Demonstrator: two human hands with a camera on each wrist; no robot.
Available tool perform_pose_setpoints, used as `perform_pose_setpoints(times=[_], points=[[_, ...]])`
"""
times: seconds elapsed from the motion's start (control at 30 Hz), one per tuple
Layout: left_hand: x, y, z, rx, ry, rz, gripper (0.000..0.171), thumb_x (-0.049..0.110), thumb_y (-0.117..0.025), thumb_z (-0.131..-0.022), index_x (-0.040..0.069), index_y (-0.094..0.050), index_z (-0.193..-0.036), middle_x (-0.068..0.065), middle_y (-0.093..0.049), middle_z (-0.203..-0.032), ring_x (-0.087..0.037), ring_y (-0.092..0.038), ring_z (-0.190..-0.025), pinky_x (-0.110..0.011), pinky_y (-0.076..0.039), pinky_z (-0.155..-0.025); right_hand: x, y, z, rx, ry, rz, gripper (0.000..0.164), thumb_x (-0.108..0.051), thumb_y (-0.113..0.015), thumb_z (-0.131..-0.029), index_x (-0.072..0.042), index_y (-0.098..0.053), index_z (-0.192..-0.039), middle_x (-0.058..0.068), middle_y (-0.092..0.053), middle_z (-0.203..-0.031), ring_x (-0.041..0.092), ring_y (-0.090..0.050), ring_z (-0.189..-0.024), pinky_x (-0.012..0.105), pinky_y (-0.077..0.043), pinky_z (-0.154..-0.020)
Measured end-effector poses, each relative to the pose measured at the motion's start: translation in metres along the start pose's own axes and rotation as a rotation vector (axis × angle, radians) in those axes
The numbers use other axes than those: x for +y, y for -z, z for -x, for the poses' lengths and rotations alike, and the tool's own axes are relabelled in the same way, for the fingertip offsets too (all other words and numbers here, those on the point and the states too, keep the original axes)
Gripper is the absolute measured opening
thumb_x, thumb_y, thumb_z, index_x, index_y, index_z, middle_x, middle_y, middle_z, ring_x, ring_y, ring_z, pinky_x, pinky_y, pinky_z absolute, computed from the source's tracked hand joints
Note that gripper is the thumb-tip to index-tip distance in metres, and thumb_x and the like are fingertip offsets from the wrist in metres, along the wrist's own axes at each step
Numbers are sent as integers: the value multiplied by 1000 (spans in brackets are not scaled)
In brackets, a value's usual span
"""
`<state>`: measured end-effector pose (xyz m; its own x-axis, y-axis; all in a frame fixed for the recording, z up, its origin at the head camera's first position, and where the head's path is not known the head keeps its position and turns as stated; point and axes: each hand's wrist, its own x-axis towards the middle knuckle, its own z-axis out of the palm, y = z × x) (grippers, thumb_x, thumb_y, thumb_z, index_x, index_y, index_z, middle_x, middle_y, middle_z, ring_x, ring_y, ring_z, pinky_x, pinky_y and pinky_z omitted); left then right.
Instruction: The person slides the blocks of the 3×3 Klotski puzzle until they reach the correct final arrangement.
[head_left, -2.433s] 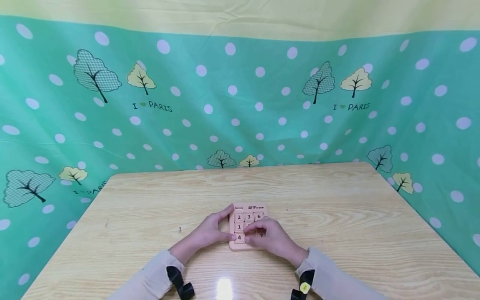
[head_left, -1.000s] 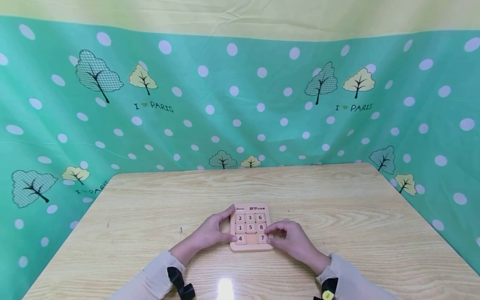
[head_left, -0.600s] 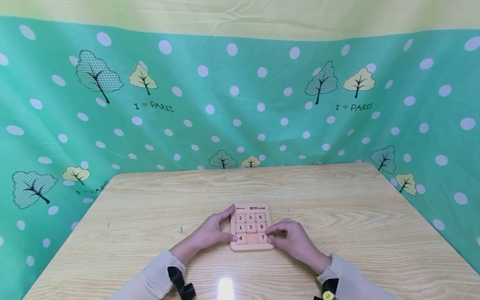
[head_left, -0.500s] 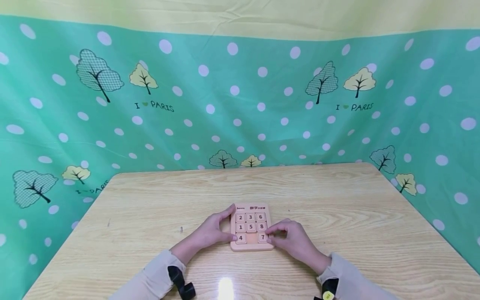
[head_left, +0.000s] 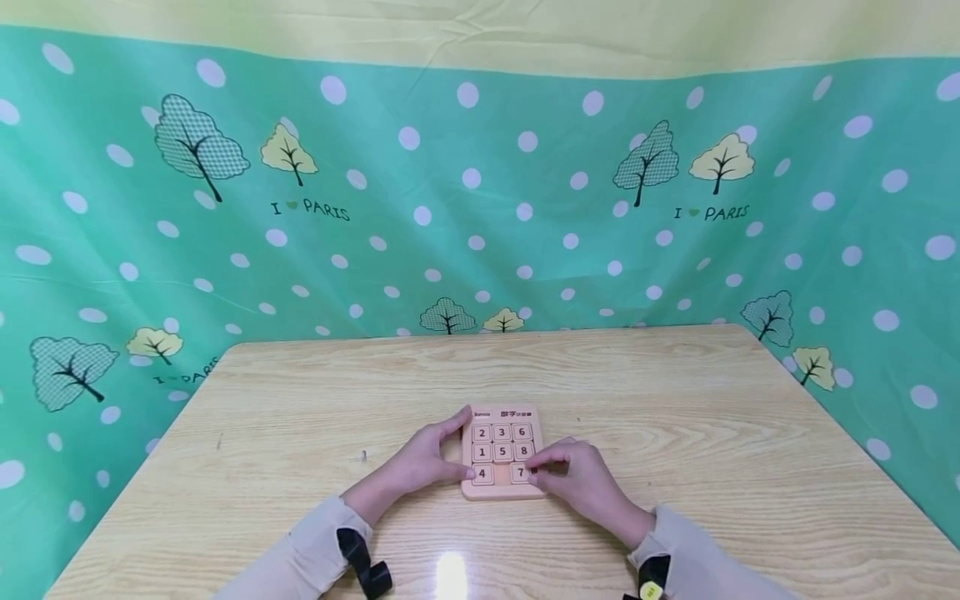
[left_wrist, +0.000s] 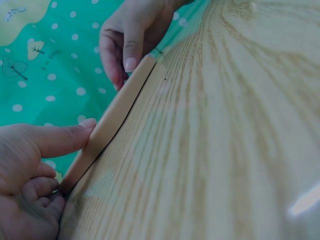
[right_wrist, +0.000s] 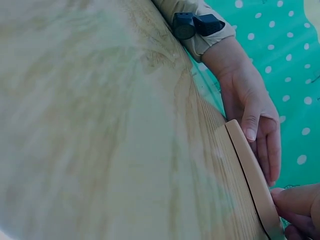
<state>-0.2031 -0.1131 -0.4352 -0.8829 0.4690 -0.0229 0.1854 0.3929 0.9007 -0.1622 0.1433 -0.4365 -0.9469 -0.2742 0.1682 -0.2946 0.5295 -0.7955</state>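
A pink number slide puzzle (head_left: 501, 492) lies flat on the table, its raised square tiles numbered 1 to 8. My left hand (head_left: 422, 457) holds it by the left side, index finger at the upper left corner and thumb beside the 4 tile (head_left: 483, 474). The bottom middle slot (head_left: 502, 474) is bare. At the lower right, thumb and index finger of my right hand (head_left: 583, 479) pinch the right end of the 7 tile (head_left: 520, 473). The wrist views show the puzzle's side edge (left_wrist: 117, 110), with my left thumb (left_wrist: 65, 139) against it; the tiles are hidden there.
The light wood table (head_left: 315, 392) carries a bright light reflection (head_left: 451, 575) near its front. A green dotted curtain (head_left: 375, 183) hangs behind and along both sides. Black wrist cameras (head_left: 365, 565) are strapped over the beige sleeves.
My right hand earlier covered the bottom row, then drew back to the right side. Since half a second ago it has moved slightly left, with the 7 tile shifting left. My left hand keeps its hold.
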Motion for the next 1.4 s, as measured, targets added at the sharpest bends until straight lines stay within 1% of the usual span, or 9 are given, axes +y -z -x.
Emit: perform_pose_setpoints(times=[0.27, 0.57, 0.73, 0.83, 1.0, 1.23, 1.4], points=[[-1, 1, -1, -3, 5, 0, 93, 14, -81, -70, 3, -29, -146, -11, -26, -153, -28, -18, -142, -44, -11, -116, -4, -7, -3, -10, 24, -6, 17, -11, -78, -73, -16, -75, -89, -7, -65, -85, 10, -55, -80, 21, -49, -70], [-1, 1, 1, 8, 16, 16, 93, 11, -81, -69, 4, -30, -146, -10, -27, -153, -28, -19, -142, -46, -13, -116, -7, -13, -6, -36, 51, -12, 17, -13, -77, -75, -16, -75, -91, -9, -65, -86, 10, -55, -83, 22, -47, -74], [0, 2, 2, 5, 8, 8, 93, 13, -81, -70, 3, -30, -146, -11, -27, -153, -28, -18, -142, -45, -12, -116, -7, -14, -7, -40, 56, -20, 17, -12, -76, -75, -16, -75, -92, -9, -65, -87, 9, -55, -84, 23, -47, -76], [1, 2, 3, 5, 6, 5, 93, 14, -81, -70, 3, -30, -146, -11, -27, -153, -29, -19, -142, -46, -12, -115, -6, -14, -8, -44, 62, -24, 17, -14, -77, -75, -17, -75, -92, -9, -65, -87, 9, -55, -83, 23, -46, -74], [1, 2, 3, 6, 5, 1, 93, 15, -81, -70, 3, -29, -146, -11, -28, -152, -29, -19, -142, -45, -12, -116, -3, -9, -10, -35, 38, -60, 16, -17, -78, -75, -18, -75, -91, -9, -64, -85, 11, -54, -80, 23, -47, -71], [0, 1, 3, 3, 7, -2, 94, 15, -81, -69, 2, -28, -146, -11, -26, -153, -29, -18, -142, -46, -11, -116, 5, 0, -13, 4, 3, -57, 22, -13, -76, -77, -14, -72, -98, -3, -69, -98, 17, -58, -92, 28, -47, -82], [0, 1, 1, -6, 21, -12, 94, 17, -81, -71, 4, -27, -147, -10, -25, -153, -28, -18, -142, -45, -12, -116, 7, 2, -14, 23, -48, -62, 25, -9, -75, -76, -12, -72, -100, -2, -69, -99, 17, -58, -91, 27, -47, -81]])
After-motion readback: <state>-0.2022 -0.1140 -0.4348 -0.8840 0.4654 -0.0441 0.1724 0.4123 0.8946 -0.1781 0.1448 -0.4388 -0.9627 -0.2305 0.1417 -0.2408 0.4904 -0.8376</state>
